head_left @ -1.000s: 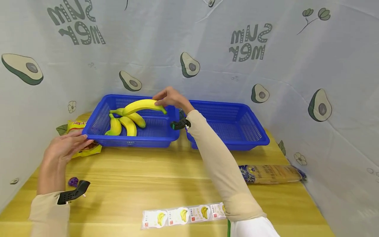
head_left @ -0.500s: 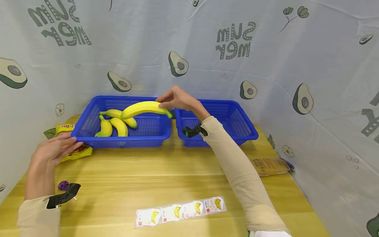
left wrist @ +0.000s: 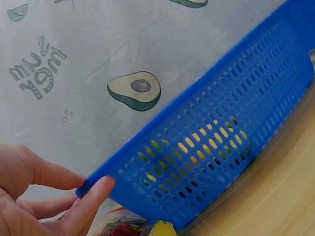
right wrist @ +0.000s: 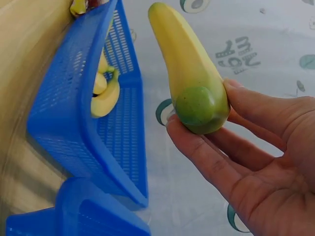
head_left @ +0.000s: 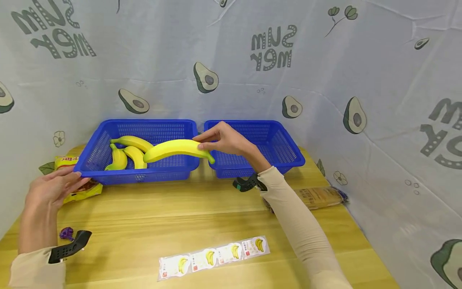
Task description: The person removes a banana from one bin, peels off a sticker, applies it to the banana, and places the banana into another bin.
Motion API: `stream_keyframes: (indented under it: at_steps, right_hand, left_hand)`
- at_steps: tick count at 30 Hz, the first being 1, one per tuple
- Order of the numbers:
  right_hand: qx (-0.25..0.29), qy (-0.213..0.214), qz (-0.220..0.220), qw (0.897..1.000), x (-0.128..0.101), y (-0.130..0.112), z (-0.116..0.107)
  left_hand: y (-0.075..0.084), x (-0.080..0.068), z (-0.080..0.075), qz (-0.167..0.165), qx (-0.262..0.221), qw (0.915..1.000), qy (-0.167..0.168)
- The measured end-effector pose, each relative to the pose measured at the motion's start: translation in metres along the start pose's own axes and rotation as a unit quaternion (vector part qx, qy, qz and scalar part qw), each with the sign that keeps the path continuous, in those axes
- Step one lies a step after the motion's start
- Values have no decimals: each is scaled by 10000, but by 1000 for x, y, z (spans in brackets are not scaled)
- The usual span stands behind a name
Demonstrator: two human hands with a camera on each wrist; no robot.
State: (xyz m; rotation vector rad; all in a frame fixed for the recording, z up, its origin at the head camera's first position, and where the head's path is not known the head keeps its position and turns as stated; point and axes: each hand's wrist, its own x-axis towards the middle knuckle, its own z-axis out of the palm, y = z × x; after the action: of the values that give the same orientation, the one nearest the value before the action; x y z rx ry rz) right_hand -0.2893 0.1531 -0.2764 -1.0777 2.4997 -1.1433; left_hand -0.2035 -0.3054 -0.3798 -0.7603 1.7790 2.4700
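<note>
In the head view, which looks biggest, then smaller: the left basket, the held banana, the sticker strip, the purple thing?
1. Left basket
2. Sticker strip, nearer the camera, so unsure
3. Held banana
4. Purple thing

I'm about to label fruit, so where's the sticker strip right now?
In the head view, the sticker strip lies flat on the table's near edge, in front of both baskets.

Left hand (head_left: 50,190): fingers straight, arm low at left.
Right hand (head_left: 227,140): fingers curled, seemingly pinching; arm extended forward.
</note>
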Motion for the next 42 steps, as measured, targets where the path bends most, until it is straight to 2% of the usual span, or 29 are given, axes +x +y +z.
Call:
stream_keyframes:
  at_steps: [4,6,7,9,12,16,19,21,24,26,28,30,32,34,36,38,40,42]
  right_hand:
    - [39,19,-45,10000,-18,2,7]
    - [81,39,-56,9999,-28,3,11]
    - [87,42,-67,9999,-32,4,14]
    - [103,65,-62,9999,-41,6,18]
    - [186,84,-30,9998,-54,10,25]
    - [281,62,42,9996,-73,16,34]
    - [346,65,56,9994,-85,20,40]
    - [449,106,87,9989,-94,24,42]
    - [564,206,181,9980,-107,30,47]
    - [666,223,257,9972,-116,35,50]
    - [736,222,316,9965,-123,41,54]
    - [813,209,356,9958,-129,46,59]
    - [844,224,394,9954,-133,51,63]
    - [862,245,373,9953,-136,56,68]
    - [893,257,354,9950,-137,60,72]
    - [942,249,354,9946,-137,64,76]
    - [1002,230,409,9939,-137,67,80]
    - [1027,228,491,9932,-138,70,84]
  left_hand:
    - [-1,-5,1,341,266,9990,-141]
    - [0,-7,2,525,775,9954,-220]
    - [0,-8,2,627,1203,9905,-217]
    - [1,-9,3,853,2072,9744,-174]
    - [2,-13,4,1185,3182,9405,-90]
    - [1,-25,5,1355,4146,8999,41]
    - [0,-40,11,1502,4684,8693,488]
    - [-2,-50,19,1759,4825,8541,824]
    - [-8,-63,31,2356,4744,8421,1019]
    - [-15,-71,41,2911,4568,8340,1052]
    - [-23,-79,54,3619,4165,8282,983]
    - [-32,-87,71,4426,3724,8122,753]
    - [-41,-96,88,5121,3401,7882,290]
    - [-49,-104,104,5540,3370,7604,-370]
    - [-59,-112,119,5633,3535,7400,-1010]
    - [-71,-121,133,5537,3730,7272,-1594]
    - [-84,-129,147,5350,3878,7200,-2122]
    - [-97,-136,158,5081,3987,7175,-2609]
